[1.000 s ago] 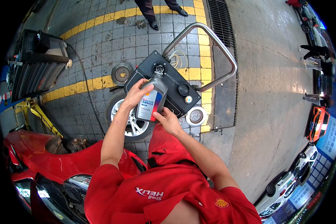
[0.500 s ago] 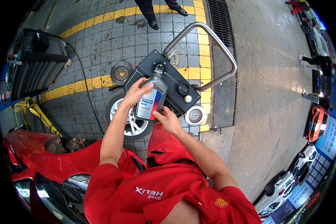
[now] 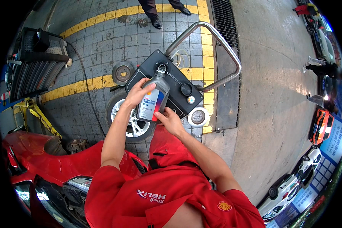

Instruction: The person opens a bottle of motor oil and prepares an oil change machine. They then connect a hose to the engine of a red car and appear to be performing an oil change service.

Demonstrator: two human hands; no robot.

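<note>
A grey brake fluid bottle (image 3: 154, 99) with a white, blue and red label lies tilted between my hands. My left hand (image 3: 140, 93) grips its shoulder, while my right hand (image 3: 169, 120) holds the lower end near the base. The bottle's open mouth points away from me, at the round filler opening (image 3: 162, 67) of a black machine top (image 3: 178, 99). Whether liquid is flowing I cannot make out. A black cap (image 3: 186, 89), tied by a small chain (image 3: 173, 78), rests on the machine top to the right of the bottle.
The machine's bent metal handle (image 3: 235, 64) rises at the far right. A wheel (image 3: 135, 127) and a brake disc (image 3: 122, 73) lie left of the machine. A red car (image 3: 68, 159) stands at the lower left, a tool cart (image 3: 41, 68) beyond it. Another person's shoes (image 3: 156, 23) show at the far edge.
Almost nothing differs: both hands keep their hold, and the bottle stays tilted at the opening with only a slight shift. A passer-by at the far right has moved a little.
</note>
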